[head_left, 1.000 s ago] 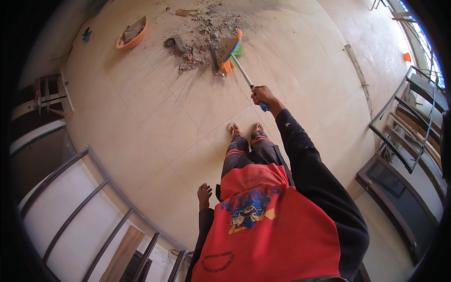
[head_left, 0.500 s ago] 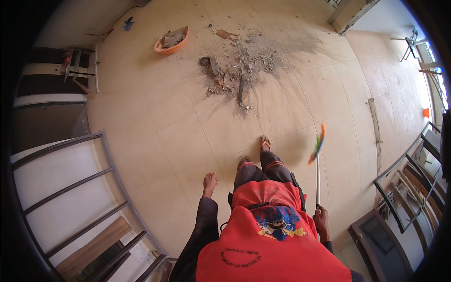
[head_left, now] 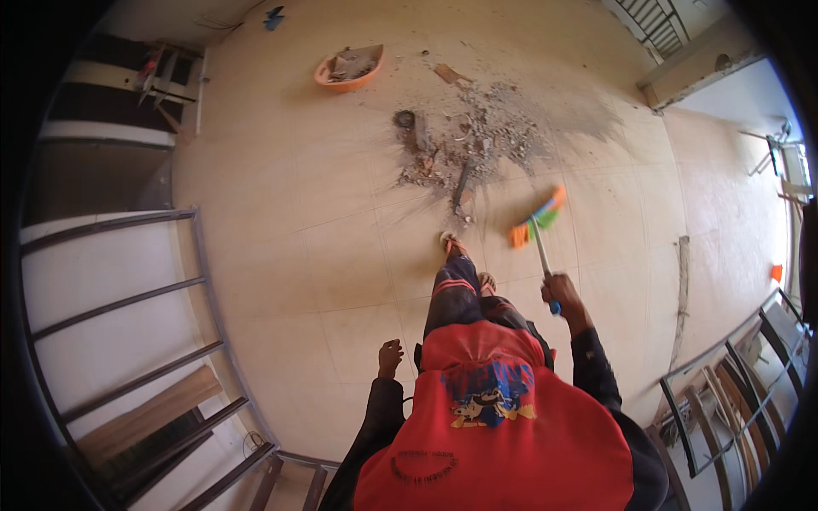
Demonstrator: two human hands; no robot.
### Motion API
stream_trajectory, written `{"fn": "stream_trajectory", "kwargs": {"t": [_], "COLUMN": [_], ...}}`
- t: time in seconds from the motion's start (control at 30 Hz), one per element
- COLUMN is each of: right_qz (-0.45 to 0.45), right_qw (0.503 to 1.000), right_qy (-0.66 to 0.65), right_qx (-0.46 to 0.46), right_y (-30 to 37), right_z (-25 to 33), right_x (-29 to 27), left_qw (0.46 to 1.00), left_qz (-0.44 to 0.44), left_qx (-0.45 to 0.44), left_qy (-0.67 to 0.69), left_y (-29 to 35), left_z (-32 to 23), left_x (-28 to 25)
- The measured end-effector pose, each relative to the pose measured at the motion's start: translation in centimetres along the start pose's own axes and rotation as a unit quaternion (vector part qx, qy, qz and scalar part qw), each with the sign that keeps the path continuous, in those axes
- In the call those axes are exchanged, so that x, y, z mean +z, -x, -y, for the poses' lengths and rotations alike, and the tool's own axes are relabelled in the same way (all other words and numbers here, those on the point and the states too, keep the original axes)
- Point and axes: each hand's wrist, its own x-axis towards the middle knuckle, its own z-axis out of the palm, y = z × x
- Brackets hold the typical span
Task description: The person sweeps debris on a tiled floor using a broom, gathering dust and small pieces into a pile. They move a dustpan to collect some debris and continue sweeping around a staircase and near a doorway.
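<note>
My right hand point(head_left: 564, 298) is wrapped round the pale handle of a broom, close to its blue end. The broom's head point(head_left: 538, 218), with orange and green bristles, is raised at an angle in front of me to the right, slightly blurred. Ahead of it lies a spread heap of grey rubble and dust point(head_left: 477, 136) with broken pieces and a dark strip in it. My left hand point(head_left: 390, 359) hangs beside my left hip, fingers loosely bent and apart, holding nothing.
An orange basin point(head_left: 351, 83) with debris in it stands beyond the heap at left. A dark metal frame point(head_left: 209, 289) leans along the left wall. More frames and wooden boards point(head_left: 724, 409) stand at lower right. A concrete-edged pillar point(head_left: 699, 77) is at far right.
The broom has swung forward and to the left, its head nearer the rubble, with my right arm now stretched out. I have stepped closer to the heap, left foot forward.
</note>
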Motion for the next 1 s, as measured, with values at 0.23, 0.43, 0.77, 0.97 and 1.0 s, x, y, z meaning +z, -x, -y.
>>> {"fn": "stream_trajectory", "kwargs": {"t": [0.23, 0.43, 0.77, 0.97, 1.0], "right_qz": [-0.086, -0.149, -0.117, -0.118, -0.002], "right_qw": [0.795, 0.792, 0.902, 0.979, 0.989], "right_qy": [-0.482, -0.395, -0.179, 0.143, 0.145], "right_qx": [0.357, 0.442, 0.375, -0.083, -0.012], "right_y": [-6.7, 3.5, 9.2, -3.7, -6.2], "right_z": [0.9, 4.0, -11.1, -14.6, -14.3], "right_x": [-6.3, -10.2, -16.5, -19.5, -19.3], "left_qw": [0.997, 0.986, 0.998, 0.998, 0.998], "left_qz": [0.035, 0.000, -0.033, -0.042, -0.042], "left_qx": [0.071, 0.160, 0.043, -0.022, -0.033], "left_qy": [0.000, 0.046, 0.020, 0.029, 0.031], "left_y": [-3.7, -5.0, -4.3, -0.8, -0.5], "left_z": [-9.7, -18.8, -18.2, -18.3, -19.4], "left_x": [2.0, 1.5, 1.6, 4.1, 5.0]}}
